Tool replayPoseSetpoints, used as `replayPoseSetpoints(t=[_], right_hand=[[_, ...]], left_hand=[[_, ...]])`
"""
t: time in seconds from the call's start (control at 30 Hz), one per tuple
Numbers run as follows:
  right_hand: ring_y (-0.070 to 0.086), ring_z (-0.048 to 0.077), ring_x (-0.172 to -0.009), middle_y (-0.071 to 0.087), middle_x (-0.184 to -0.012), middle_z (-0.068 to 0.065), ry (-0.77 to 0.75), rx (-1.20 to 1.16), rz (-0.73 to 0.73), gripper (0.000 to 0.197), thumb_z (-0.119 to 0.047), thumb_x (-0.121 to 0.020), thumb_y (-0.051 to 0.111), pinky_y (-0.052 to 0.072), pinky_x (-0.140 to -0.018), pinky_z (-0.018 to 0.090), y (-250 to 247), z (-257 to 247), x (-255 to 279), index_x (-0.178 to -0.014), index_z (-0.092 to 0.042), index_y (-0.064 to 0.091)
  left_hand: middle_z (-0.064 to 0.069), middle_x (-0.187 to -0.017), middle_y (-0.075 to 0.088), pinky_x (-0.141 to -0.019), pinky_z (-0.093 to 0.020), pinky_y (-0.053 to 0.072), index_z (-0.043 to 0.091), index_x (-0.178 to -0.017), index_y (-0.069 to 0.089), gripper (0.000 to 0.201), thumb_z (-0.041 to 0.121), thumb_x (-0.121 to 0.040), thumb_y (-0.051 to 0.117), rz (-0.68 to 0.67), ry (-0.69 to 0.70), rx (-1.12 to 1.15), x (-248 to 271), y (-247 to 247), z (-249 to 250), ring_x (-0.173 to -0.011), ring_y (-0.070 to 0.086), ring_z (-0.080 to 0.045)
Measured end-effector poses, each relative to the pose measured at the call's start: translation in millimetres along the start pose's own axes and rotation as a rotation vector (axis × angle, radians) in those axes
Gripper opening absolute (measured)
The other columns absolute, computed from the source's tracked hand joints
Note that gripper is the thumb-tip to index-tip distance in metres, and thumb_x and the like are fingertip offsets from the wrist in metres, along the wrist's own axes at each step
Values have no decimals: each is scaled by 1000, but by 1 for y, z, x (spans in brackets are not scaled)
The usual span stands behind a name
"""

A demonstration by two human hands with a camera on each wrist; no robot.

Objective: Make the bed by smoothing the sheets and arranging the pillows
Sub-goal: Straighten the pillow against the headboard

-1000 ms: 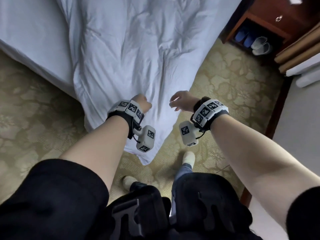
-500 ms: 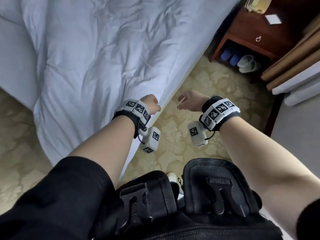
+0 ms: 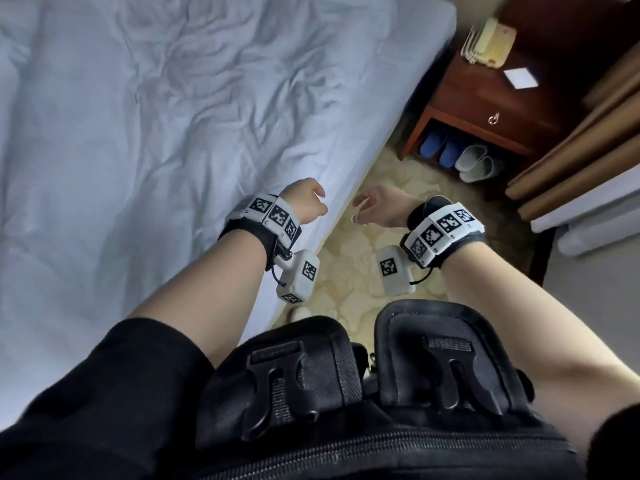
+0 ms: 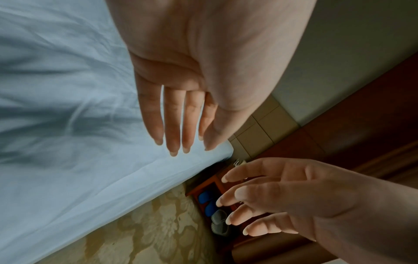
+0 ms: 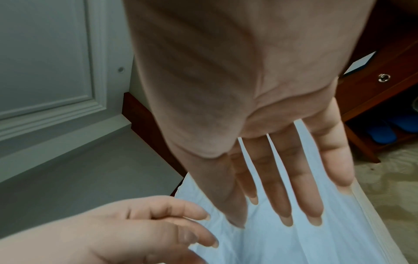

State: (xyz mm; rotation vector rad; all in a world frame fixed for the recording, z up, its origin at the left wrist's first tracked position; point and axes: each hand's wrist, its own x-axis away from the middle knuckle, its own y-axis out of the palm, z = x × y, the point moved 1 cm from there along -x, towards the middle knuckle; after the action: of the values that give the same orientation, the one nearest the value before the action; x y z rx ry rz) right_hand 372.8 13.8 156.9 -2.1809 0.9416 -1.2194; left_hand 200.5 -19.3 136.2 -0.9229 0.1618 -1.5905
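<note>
A wrinkled white sheet (image 3: 166, 140) covers the bed and fills the left and top of the head view. My left hand (image 3: 308, 204) hovers over the bed's right edge. In the left wrist view the left hand (image 4: 187, 142) has straight fingers above the sheet (image 4: 68, 142) and holds nothing. My right hand (image 3: 375, 209) hangs just right of the bed edge, over the carpet. In the right wrist view the right hand (image 5: 287, 205) is spread and empty, with white sheet (image 5: 294, 246) behind it. No pillow is in view.
A dark wooden nightstand (image 3: 485, 109) stands right of the bed, with a phone (image 3: 488, 43) and a white card (image 3: 521, 77) on top. Blue slippers (image 3: 440, 148) and grey slippers (image 3: 476, 164) lie beneath it. Patterned carpet (image 3: 353, 271) runs between the bed and me.
The view has swung from the bed's hanging corner toward the nightstand. My left hand, a fist at the cover's edge earlier, now has straight fingers. The right hand stays empty beside it.
</note>
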Motion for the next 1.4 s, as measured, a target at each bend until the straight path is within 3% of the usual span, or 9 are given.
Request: replayPoseSetpoints(t=[0.13, 0.27, 0.37, 0.63, 0.8, 1.0, 1.13, 1.27, 1.4], right_hand=[[61, 15, -86, 65, -99, 0, 7, -45, -8, 31, -23, -85, 66, 49, -80, 27, -56, -6, -44, -114, -14, 60], [60, 16, -80, 68, -96, 6, 7, -106, 51, 27, -20, -84, 66, 47, -66, 22, -111, 0, -88, -110, -13, 62], [61, 15, -78, 71, -97, 12, 1, -146, 58, 23, -20, -86, 65, 46, -66, 22, -152, 13, -125, -108, -14, 61], [63, 15, -77, 70, -96, 9, -32, -95, 14, 31, -19, -84, 67, 51, -71, 30, -275, 92, -231, -113, -12, 60], [67, 27, -95, 68, -108, 15, -57, -54, -52, 25, -18, -86, 66, 53, -91, 41, -360, 127, -281, -109, -13, 60], [64, 21, -89, 67, -109, 16, -96, -64, -143, 32, -16, -87, 66, 50, -83, 34, -410, 140, -344, -117, -7, 59], [67, 25, -95, 68, -109, 15, -91, -2, -184, 31, -19, -85, 66, 52, -85, 37, -432, 138, -402, -114, -10, 60], [63, 21, -87, 67, -112, 19, -92, -11, -237, 26, -17, -86, 66, 47, -72, 31, -461, 129, -468, -110, -11, 59], [62, 22, -84, 66, -101, 15, -84, -15, -203, 18, -16, -87, 66, 45, -65, 27, -502, 114, -535, -102, -12, 58]], left_hand=[[-7, -113, 64, -92, -38, 52, 15, -118, 54, 33, 13, -85, 58, -17, 40, -10, -57, -37, 42, -103, 63, -23], [-6, -117, 62, -94, -37, 51, 14, -118, 55, 33, 13, -85, 59, 14, 63, -16, -109, -62, 76, -106, 60, -24], [-6, -117, 62, -93, -39, 52, 14, -118, 54, 33, 14, -86, 59, -23, 50, -2, -155, -66, 100, -101, 62, -23], [-6, -115, 63, -91, -38, 53, 14, -119, 53, 34, 14, -85, 59, 12, 0, -19, -290, -39, 193, -104, 62, -26], [-10, -114, 65, -89, -39, 54, 14, -118, 53, 32, 15, -86, 59, 15, -109, 20, -351, -31, 247, -104, 64, -27], [-12, -112, 65, -90, -40, 54, 12, -121, 52, 34, 16, -88, 58, 73, -204, 102, -411, -45, 275, -104, 64, -27], [-11, -113, 64, -91, -40, 53, 12, -124, 50, 36, 16, -89, 58, 66, -243, 131, -464, -54, 277, -104, 63, -26], [-14, -115, 64, -91, -41, 53, 9, -125, 49, 37, 15, -90, 58, 32, -247, 143, -529, -74, 281, -106, 63, -29], [-16, -118, 63, -94, -44, 52, 7, -125, 50, 36, 13, -90, 56, 39, -236, 168, -599, -112, 291, -107, 63, -31]])
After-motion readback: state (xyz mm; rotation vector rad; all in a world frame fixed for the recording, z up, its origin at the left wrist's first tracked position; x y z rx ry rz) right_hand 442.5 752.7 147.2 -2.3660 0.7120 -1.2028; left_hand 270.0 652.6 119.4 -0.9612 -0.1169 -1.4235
